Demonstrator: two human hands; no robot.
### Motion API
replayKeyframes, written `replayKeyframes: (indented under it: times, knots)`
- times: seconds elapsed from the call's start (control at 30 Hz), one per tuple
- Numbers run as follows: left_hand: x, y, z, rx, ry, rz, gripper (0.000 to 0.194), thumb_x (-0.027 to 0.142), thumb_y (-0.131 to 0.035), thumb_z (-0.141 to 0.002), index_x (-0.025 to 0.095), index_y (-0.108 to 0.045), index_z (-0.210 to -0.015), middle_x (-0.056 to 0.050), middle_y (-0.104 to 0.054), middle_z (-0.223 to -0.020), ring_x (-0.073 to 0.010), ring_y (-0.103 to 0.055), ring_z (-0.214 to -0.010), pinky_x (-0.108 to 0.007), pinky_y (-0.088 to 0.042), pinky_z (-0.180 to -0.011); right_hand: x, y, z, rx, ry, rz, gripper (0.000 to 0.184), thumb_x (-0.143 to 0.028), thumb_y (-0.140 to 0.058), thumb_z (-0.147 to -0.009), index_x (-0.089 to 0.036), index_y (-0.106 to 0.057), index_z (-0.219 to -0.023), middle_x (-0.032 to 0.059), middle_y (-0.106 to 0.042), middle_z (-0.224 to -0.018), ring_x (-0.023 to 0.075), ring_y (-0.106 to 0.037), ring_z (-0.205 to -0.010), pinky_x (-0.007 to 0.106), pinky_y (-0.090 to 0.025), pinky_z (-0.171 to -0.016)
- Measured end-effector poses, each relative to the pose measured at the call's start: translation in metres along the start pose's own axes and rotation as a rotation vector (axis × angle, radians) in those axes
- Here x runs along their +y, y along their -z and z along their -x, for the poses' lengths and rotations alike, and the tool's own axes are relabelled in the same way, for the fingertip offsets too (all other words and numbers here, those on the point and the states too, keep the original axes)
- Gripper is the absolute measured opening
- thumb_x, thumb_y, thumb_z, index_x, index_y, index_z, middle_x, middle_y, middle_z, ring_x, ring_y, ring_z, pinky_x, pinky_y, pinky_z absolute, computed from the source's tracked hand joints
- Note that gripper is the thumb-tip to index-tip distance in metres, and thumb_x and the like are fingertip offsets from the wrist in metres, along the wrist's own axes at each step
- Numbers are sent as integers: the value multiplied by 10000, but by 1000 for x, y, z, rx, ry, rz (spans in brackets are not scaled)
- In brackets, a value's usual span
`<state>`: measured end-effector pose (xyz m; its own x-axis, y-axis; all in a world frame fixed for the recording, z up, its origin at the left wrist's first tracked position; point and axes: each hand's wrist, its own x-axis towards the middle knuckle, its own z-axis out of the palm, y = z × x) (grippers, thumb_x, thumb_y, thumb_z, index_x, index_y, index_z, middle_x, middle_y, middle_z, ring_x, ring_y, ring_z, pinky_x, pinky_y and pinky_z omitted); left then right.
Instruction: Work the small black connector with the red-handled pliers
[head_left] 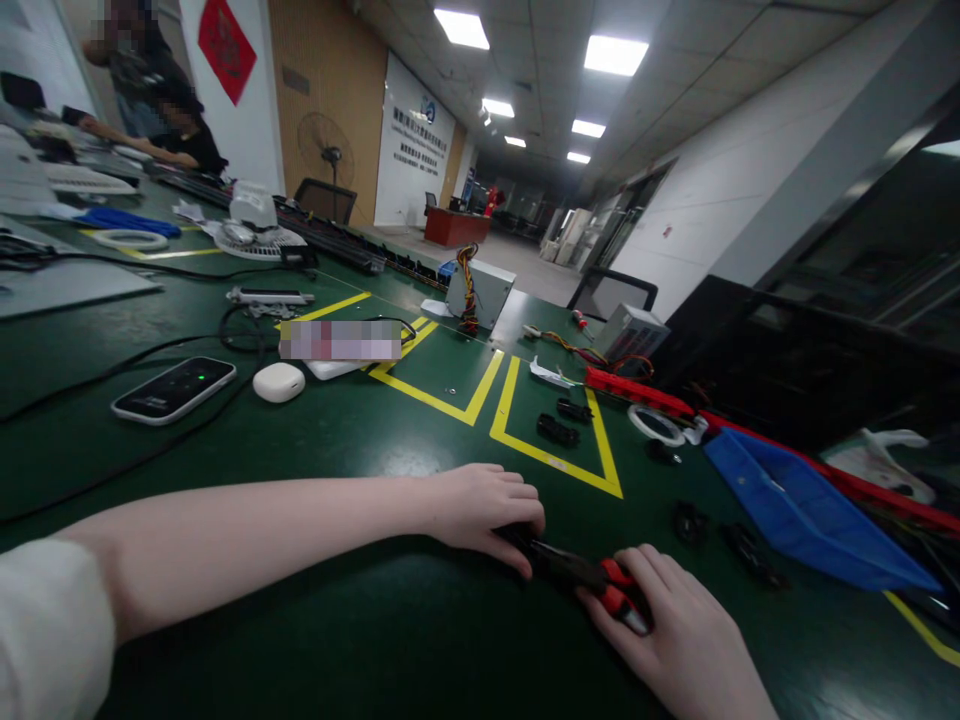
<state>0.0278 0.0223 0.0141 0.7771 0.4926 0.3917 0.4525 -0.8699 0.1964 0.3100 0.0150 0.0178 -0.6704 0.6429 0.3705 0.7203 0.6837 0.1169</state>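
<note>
Red-handled pliers [574, 568] are gripped in my right hand [679, 620], whose fingers close around the handles. Their dark jaws point left and reach to my left hand [480, 508]. Between the thumb and curled fingers of that hand is a small black piece [516, 536], mostly covered; its exact kind does not show. The jaw tips seem to meet this piece, though I cannot tell whether they grip it. Beyond my hands, two small black parts [558, 430] lie inside a yellow-taped square on the green table [375, 620].
A blue tray [802, 505] stands at the right, with black pieces [750, 555] beside it. Behind it runs a red strip [637, 392]. Metal boxes with wires [487, 295] stand farther back. At left are a black device [176, 388], a white case [278, 382] and cables. Two people are at the far left.
</note>
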Motion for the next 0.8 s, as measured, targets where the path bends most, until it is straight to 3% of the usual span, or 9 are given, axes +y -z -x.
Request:
replayKeyframes:
  times: [0.23, 0.43, 0.8]
  knots:
    - [0, 1, 0, -10, -39, 24, 355, 454, -642, -853, 167, -565, -1048, -56, -620, -1017, -187, -589, -921, -289, -458, -748, 0, 0, 0, -15, -5, -8, 314, -514, -597, -789, -219, -568, -891, 48, -613, -807, 183, -592, -681, 287, -460, -570]
    - [6, 4, -1, -16, -33, -29, 485, 404, -651, -859, 150, -506, -1246, -113, -589, -1130, -217, -589, -966, -304, -467, -791, 1, -1, 0, -14, -15, -28, 323, -527, -578, -799, -217, -572, -888, 62, -616, -810, 190, -596, -682, 286, -460, -566]
    - [7, 4, -2, -1, -51, -41, 359, 379, -646, -865, 139, -573, -1121, -99, -596, -1060, -200, -583, -934, -283, -487, -748, 2, -2, -1, -33, -29, -58, 320, -530, -594, -792, -225, -574, -888, 50, -622, -808, 181, -607, -670, 283, -475, -564]
